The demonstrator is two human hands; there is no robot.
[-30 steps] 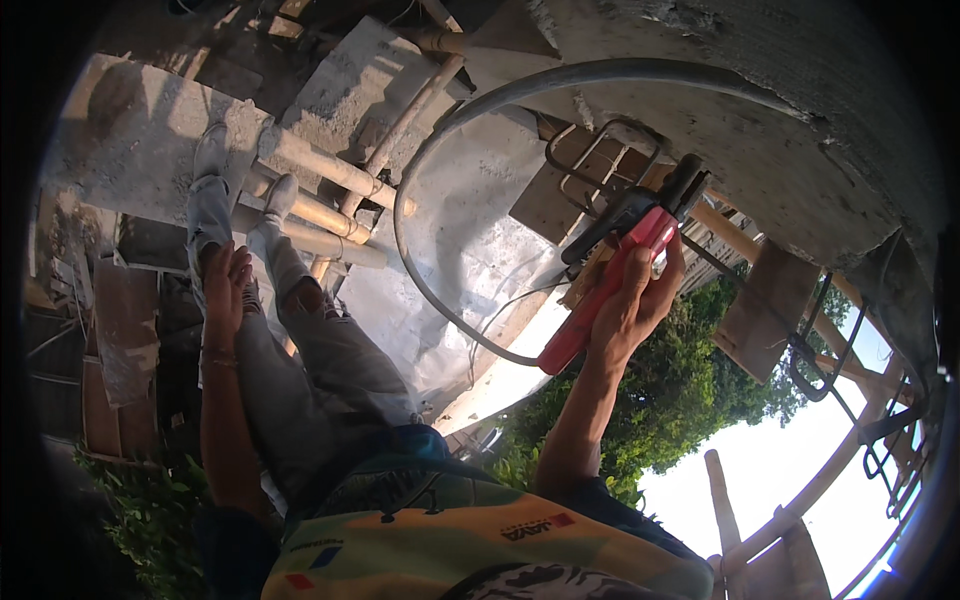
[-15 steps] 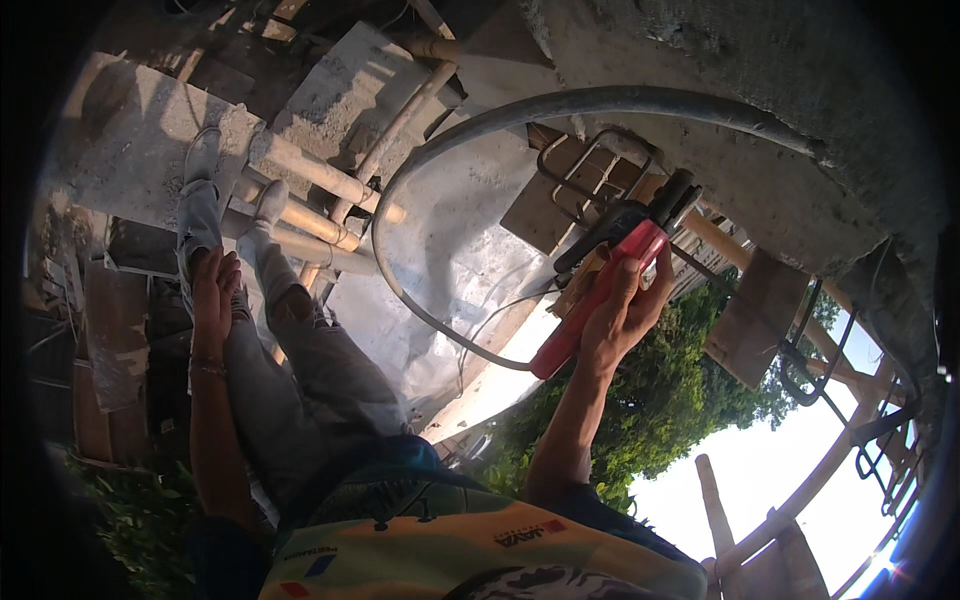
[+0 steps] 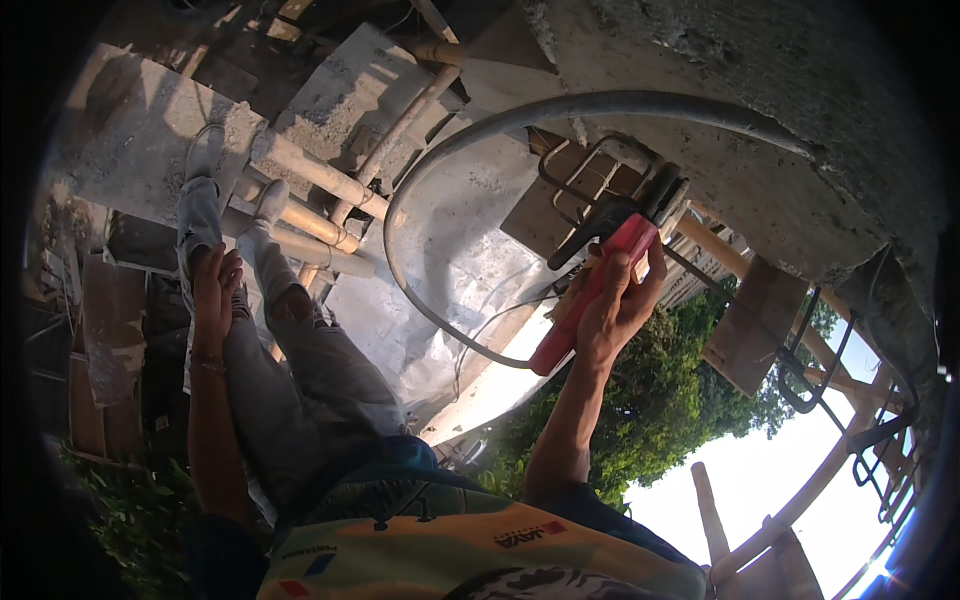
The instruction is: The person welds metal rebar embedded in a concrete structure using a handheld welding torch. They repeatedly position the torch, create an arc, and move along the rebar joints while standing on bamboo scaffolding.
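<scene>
Fingers of the right hand (image 3: 618, 312) are wrapped around the red handle of a tool (image 3: 577, 315), the thumb lying along it. The tool slants, its black end pointing up and to the right beyond these fingers, with a black lever (image 3: 588, 232) to their left. From the lower end of the handle, a cable (image 3: 640, 102) loops out to the left of the fingers, then passes above them to the rough concrete (image 3: 800, 85). A brown board (image 3: 748, 325) hangs to their right; green trees (image 3: 645, 395) show below them. The left hand (image 3: 211, 295), well apart, has its fingers extended close together beside grey trousers (image 3: 330, 370); whether they touch, I cannot tell. Thick poles (image 3: 310, 168) lie above and right of those fingers.
</scene>
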